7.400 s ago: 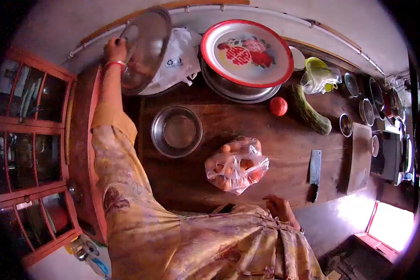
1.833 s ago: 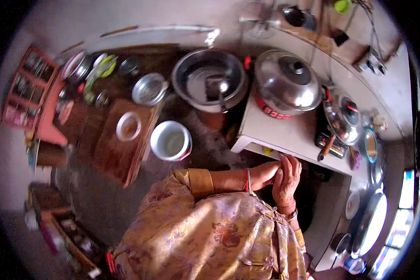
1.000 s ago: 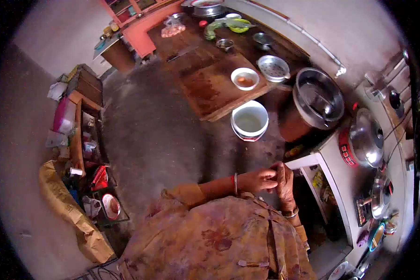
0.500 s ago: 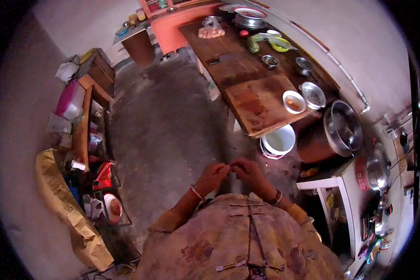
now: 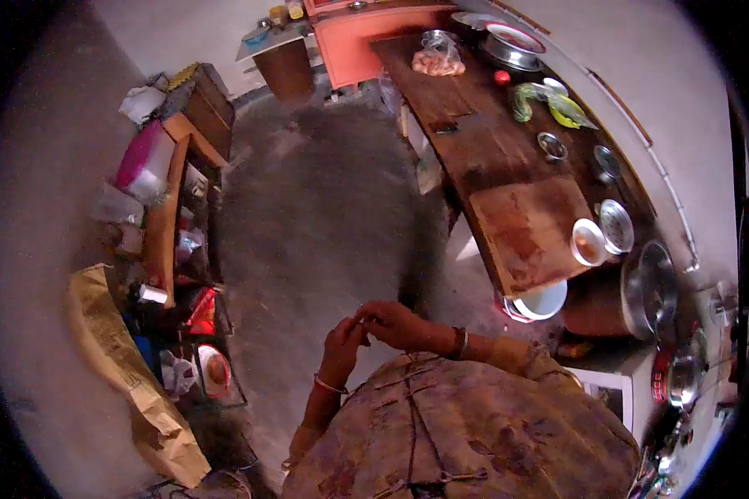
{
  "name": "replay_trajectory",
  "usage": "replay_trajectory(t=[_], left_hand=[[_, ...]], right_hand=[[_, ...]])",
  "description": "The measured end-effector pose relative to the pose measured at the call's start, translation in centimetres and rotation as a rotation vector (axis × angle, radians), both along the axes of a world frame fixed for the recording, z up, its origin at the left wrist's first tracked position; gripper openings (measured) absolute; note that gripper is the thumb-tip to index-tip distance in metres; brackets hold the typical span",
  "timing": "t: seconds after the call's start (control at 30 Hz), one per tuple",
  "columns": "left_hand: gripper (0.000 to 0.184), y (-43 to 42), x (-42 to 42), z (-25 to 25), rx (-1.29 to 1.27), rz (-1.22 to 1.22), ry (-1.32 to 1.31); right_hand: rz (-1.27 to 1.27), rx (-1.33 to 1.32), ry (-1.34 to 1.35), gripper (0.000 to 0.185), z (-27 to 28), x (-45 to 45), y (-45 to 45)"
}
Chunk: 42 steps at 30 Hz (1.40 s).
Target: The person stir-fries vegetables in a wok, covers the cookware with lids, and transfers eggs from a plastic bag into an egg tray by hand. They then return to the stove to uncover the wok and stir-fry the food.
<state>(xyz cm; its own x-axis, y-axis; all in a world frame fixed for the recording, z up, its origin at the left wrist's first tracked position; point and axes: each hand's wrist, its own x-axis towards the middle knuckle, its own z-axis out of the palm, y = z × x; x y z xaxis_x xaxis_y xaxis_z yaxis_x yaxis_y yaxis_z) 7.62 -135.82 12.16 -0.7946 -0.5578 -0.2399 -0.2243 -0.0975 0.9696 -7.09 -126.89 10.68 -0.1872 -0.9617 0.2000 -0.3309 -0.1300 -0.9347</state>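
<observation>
In front of my body, over the bare floor, both hands meet at the fingertips. My left hand (image 5: 339, 348) is closed, its fingers bent towards the other hand. My right hand (image 5: 395, 324) is also closed, with thumb and fingers pinched together against the left fingertips. Anything between them is too small or hidden to make out. A bangle (image 5: 330, 385) circles the left wrist, and another band sits on the right one. Below the hands spreads my stained brown garment (image 5: 474, 424).
To the right stands a wooden table (image 5: 466, 154) bearing a cutting board (image 5: 528, 224), a white bowl (image 5: 588, 243), a colander (image 5: 616, 226) and vegetables. A white bucket (image 5: 545, 301) sits under its near corner. Along the left wall are a low shelf (image 5: 162, 224) and a brown paper sack (image 5: 129, 366).
My view has turned left, so the table and bucket appear farther right. My hands, still together, sit farther left in view, the right forearm reaching more across my body.
</observation>
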Motion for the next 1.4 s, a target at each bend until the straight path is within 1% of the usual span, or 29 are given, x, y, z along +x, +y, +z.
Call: replay_trajectory(t=[0.03, 0.13, 0.2, 0.27, 0.33, 0.4, 0.47, 0.53, 0.6, 0.63, 0.7, 0.73, 0.77, 0.8, 0.83, 0.87, 0.9, 0.93, 0.97, 1.0, 1.03, 1.07, 1.1, 1.13, 1.2, 1.27, 1.3, 1.37, 1.4], left_hand=[[0.022, -1.6, -1.0, -0.1, -0.016, 0.020, -0.024], [0.022, -6.1, -4.7, 1.1, -0.041, 0.059, -0.045], [0.022, -9.1, -7.3, 2.1, -0.044, 0.105, -0.029], [0.021, -12.2, -9.2, 2.6, -0.119, 0.122, -0.003], [0.021, -15.3, -10.6, 2.7, -0.125, 0.177, -0.008], [0.020, -18.3, -11.1, 2.9, -0.117, 0.240, -0.018], [0.020, -21.4, -11.3, 2.9, -0.196, 0.205, -0.108], [0.021, -24.6, -11.4, 1.4, -0.195, 0.276, -0.057], [0.022, -28.3, -10.6, -0.8, -0.206, 0.351, -0.011], [0.024, -30.4, -10.5, -2.3, -0.336, 0.359, -0.011], [0.027, -34.7, -10.6, -3.3, -0.455, 0.378, -0.017], [0.028, -36.9, -10.9, -3.0, -0.248, 0.445, 0.069], [0.030, -39.9, -11.7, -2.9, -0.042, 0.505, 0.164], [0.030, -43.3, -12.2, -3.3, -0.026, 0.513, 0.170], [0.030, -45.9, -12.3, -3.7, -0.238, 0.414, 0.128], [0.030, -48.6, -12.6, -3.7, -0.463, 0.298, 0.085], [0.030, -51.6, -13.5, -3.2, -0.470, 0.269, 0.096], [0.029, -53.9, -14.6, -2.8, -0.245, 0.385, 0.111], [0.028, -55.9, -15.9, -2.7, -0.006, 0.484, 0.107], [0.028, -58.4, -16.7, -2.8, 0.011, 0.420, 0.100], [0.028, -61.6, -17.4, -3.1, -0.108, 0.357, 0.126], [0.028, -64.0, -18.2, -3.3, -0.224, 0.298, 0.158], [0.028, -65.6, -19.6, -2.6, -0.202, 0.240, 0.152], [0.029, -67.4, -21.1, -0.8, -0.172, 0.275, 0.071], [0.029, -71.5, -23.7, 0.6, -0.155, 0.289, -0.009], [0.029, -76.5, -26.0, 0.5, 0.049, 0.286, 0.197], [0.029, -78.9, -27.2, 0.2, 0.052, 0.277, 0.190], [0.028, -82.8, -28.8, 0.1, -0.216, 0.304, -0.022], [0.028, -85.0, -30.0, -0.1, -0.228, 0.307, -0.025]], right_hand=[[0.004, -0.012, -0.003, 0.015, 0.1, -1.1, -1.7], [-0.018, 0.090, 0.046, 0.014, 0.7, -4.5, -6.7], [0.091, 0.023, -0.101, 0.013, 1.0, -7.5, -10.4], [0.089, -0.031, -0.032, 0.013, 1.8, -9.9, -14.0], [0.089, -0.085, 0.027, 0.012, 2.7, -11.4, -17.6], [0.221, 0.027, -0.118, 0.013, 3.8, -12.7, -21.0], [0.291, 0.005, -0.060, 0.014, 3.1, -13.6, -24.9], [0.391, -0.033, 0.004, 0.016, 1.5, -14.4, -29.5], [0.372, 0.002, 0.076, 0.019, 0.0, -15.1, -33.8], [0.406, -0.003, 0.084, 0.019, -0.4, -15.8, -36.1], [0.395, 0.177, 0.052, 0.019, -0.4, -16.9, -40.9], [0.405, 0.182, 0.057, 0.019, -0.4, -17.2, -43.1], [0.399, 0.114, 0.058, 0.019, -0.3, -18.0, -46.0], [0.394, 0.060, 0.052, 0.019, -0.1, -18.7, -48.5], [0.395, 0.083, 0.051, 0.019, 0.3, -19.3, -49.9], [0.402, 0.193, 0.075, 0.019, 1.0, -20.3, -51.8], [0.388, 0.290, 0.104, 0.019, 1.6, -21.4, -54.8], [0.343, 0.291, 0.101, 0.019, 1.6, -22.4, -57.0], [0.299, 0.199, 0.112, 0.020, 1.3, -23.4, -58.4], [0.246, 0.113, 0.126, 0.020, 0.8, -24.4, -59.5], [0.178, 0.135, 0.113, 0.020, -0.3, -25.5, -61.2], [0.163, -0.017, 0.208, 0.021, -2.0, -26.2, -63.0], [0.137, -0.082, 0.256, 0.022, -1.9, -27.2, -64.6], [0.108, -0.146, 0.304, 0.022, -0.6, -28.0, -66.3], [0.189, 0.005, 0.080, 0.023, 2.1, -30.6, -69.8], [0.156, 0.039, 0.067, 0.023, 1.0, -33.1, -74.3], [0.153, 0.078, 0.052, 0.023, 1.0, -34.5, -76.3], [0.172, 0.097, 0.014, 0.022, 1.2, -37.1, -80.4], [0.186, 0.094, 0.003, 0.022, 1.2, -38.7, -83.2]])
